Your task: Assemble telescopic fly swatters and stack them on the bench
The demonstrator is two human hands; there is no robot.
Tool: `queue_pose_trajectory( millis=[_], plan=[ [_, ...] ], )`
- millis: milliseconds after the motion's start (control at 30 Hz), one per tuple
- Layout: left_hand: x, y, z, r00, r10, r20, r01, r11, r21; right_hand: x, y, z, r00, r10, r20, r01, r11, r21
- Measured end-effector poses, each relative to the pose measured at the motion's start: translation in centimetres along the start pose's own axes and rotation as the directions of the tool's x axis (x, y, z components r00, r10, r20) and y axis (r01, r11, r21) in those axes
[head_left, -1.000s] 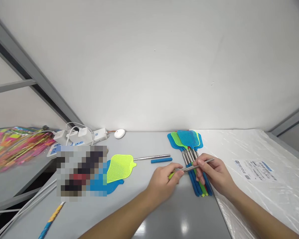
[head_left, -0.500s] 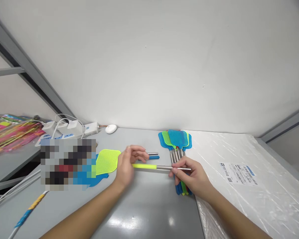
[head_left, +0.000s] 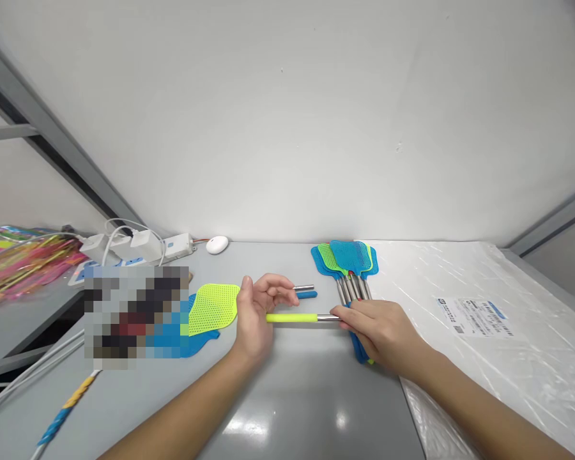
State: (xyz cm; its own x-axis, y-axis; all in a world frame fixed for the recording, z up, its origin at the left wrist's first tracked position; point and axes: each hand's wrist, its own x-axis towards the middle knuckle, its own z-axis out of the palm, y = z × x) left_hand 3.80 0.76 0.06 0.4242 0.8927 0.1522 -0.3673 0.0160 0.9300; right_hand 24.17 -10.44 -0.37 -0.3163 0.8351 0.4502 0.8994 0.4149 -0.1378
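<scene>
A telescopic fly swatter handle (head_left: 292, 317) with a yellow-green grip and a metal rod lies level between my hands. My right hand (head_left: 386, 329) is closed around the metal end, which its fingers cover. At the grip's other end, the palm of my left hand (head_left: 255, 319) rests against it, fingers apart and loosely curved. Behind those fingers lies a blue-gripped handle (head_left: 307, 294), partly hidden. A bunch of assembled fly swatters (head_left: 349, 255), blue and green, sits behind my right hand. Left of my left hand are a yellow-green swatter head (head_left: 215, 306) and a blue swatter head (head_left: 201, 344).
A plastic-wrapped white board (head_left: 469, 281) with a label covers the right side. Along the left are a power strip (head_left: 134, 260) with chargers, a white earbud case (head_left: 217, 245) and a wrapped cable (head_left: 67, 409). Colourful packaged items (head_left: 29, 262) lie far left. One patch is pixelated.
My right hand has turned over, its back now facing up, and wraps the rod's end that stuck out before. My left palm stays against the grip's end. The view has shifted slightly.
</scene>
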Motion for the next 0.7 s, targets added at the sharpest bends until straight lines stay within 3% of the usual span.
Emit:
queue_pose_trajectory(
  millis=[367,500,600,700],
  plan=[
    [-1.6,-0.1,1.1,0.998,0.026,0.053,-0.026,1.000,-0.007,0.0,-0.9,0.3,0.999,-0.051,-0.013,0.051,0.998,-0.026],
    [-1.8,-0.7,1.3,0.995,-0.045,0.094,0.023,0.976,0.217,-0.1,-0.1,0.1,0.997,-0.073,0.002,0.073,0.997,-0.022],
    [-2.2,-1.0,1.8,0.981,-0.086,0.175,-0.027,0.829,0.558,-0.5,0.9,-0.2,0.992,-0.109,-0.059,0.106,0.993,-0.049],
    [-2.3,-1.1,1.9,0.920,-0.003,0.391,-0.315,0.585,0.747,-1.1,1.4,-0.2,0.972,-0.171,-0.158,0.157,0.982,-0.102]
  ],
)
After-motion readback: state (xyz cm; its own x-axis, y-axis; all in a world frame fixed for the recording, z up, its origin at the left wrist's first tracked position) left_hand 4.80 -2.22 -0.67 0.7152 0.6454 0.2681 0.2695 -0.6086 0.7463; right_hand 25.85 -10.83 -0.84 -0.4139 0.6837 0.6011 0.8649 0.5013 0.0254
